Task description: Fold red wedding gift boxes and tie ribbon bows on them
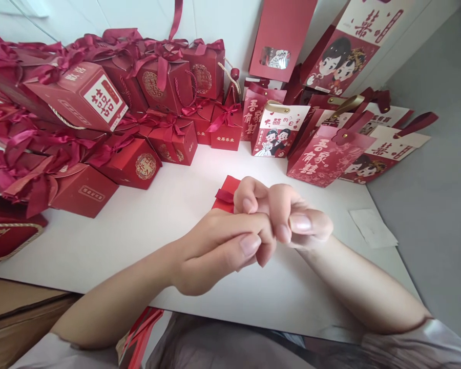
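My left hand (218,251) and my right hand (295,212) meet above the white table, their curled fingers pressed against each other. On the left hand, the thumb lies along the bent index finger. The right hand is also closed, with its thumb against its folded fingers. I see nothing held in either hand. Just behind them a small red box with a dark red ribbon (225,196) rests on the table, partly hidden by my fingers.
Red gift boxes (171,141) with ribbon bows are stacked at the back left. Several paper gift bags (330,154) stand at the back right. A white paper (372,228) lies at the table's (111,246) right edge. Cardboard (15,302) is at lower left.
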Demonstrator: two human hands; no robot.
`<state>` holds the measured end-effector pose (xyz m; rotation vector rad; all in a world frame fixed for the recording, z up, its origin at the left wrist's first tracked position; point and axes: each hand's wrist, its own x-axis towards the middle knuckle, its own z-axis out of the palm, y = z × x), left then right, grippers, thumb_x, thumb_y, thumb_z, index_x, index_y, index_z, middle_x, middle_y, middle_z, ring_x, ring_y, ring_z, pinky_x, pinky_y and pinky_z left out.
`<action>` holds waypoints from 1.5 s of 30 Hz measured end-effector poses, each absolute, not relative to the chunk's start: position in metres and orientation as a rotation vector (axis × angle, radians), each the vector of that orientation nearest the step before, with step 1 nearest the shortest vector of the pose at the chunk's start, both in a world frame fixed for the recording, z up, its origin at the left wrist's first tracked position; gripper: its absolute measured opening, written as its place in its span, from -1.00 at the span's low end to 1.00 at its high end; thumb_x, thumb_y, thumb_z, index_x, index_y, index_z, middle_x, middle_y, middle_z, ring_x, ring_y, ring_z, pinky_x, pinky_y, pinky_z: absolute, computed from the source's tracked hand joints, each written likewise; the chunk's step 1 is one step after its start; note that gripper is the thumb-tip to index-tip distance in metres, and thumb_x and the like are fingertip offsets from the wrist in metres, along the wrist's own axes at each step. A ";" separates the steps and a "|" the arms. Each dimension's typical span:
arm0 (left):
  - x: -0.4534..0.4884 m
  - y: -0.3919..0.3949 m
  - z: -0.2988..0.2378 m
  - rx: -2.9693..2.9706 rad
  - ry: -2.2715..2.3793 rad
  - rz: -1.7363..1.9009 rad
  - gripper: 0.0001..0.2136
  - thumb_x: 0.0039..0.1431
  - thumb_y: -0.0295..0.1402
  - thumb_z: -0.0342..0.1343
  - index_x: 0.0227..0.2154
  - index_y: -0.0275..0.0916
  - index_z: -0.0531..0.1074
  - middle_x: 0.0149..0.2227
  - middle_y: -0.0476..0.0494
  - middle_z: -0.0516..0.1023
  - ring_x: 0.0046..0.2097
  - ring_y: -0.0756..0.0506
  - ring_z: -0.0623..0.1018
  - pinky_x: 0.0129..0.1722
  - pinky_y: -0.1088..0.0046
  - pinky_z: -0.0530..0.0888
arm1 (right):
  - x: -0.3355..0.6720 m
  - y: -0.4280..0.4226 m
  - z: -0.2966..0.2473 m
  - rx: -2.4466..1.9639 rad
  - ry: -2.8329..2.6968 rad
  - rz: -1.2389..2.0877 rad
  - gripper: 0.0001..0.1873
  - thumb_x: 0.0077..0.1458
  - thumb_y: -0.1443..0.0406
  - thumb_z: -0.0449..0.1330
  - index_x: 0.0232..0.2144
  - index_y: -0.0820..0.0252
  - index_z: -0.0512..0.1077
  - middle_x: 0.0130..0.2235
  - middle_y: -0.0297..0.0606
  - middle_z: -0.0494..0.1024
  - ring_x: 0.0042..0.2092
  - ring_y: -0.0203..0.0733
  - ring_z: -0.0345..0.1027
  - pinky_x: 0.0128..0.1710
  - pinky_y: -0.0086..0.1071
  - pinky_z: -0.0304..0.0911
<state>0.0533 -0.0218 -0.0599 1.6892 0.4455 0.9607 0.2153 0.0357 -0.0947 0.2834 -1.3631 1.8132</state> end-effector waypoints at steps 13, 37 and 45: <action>0.061 -0.020 -0.058 1.696 0.339 1.043 -0.86 0.25 -0.50 0.04 -0.45 -0.26 0.32 -0.52 0.04 0.27 -0.52 0.08 0.24 -0.48 0.49 0.29 | 0.216 0.027 -0.072 0.125 -1.559 1.421 -0.76 0.14 0.27 0.28 -0.51 0.17 0.33 -0.31 -0.24 0.37 -0.14 -0.21 0.31 -0.21 -0.36 0.47; 0.064 -0.023 -0.060 1.732 0.470 1.182 -0.79 0.19 -0.44 0.10 -0.52 -0.24 0.21 -0.58 0.02 0.25 -0.50 0.03 0.28 -0.52 0.45 0.24 | 0.229 0.020 -0.058 -0.141 -1.786 0.770 -0.86 0.11 0.35 0.24 -0.50 0.17 0.45 -0.15 -0.18 0.53 -0.31 -0.23 0.43 -0.44 -0.36 0.46; 0.063 -0.026 -0.058 1.740 0.567 1.189 -0.78 0.22 -0.45 0.05 -0.54 -0.25 0.23 -0.61 0.04 0.21 -0.54 0.06 0.20 -0.55 0.45 0.16 | 0.229 0.021 -0.057 -0.172 -1.835 0.687 -0.86 0.13 0.36 0.22 -0.48 0.18 0.46 -0.17 -0.19 0.58 -0.31 -0.26 0.48 -0.43 -0.42 0.48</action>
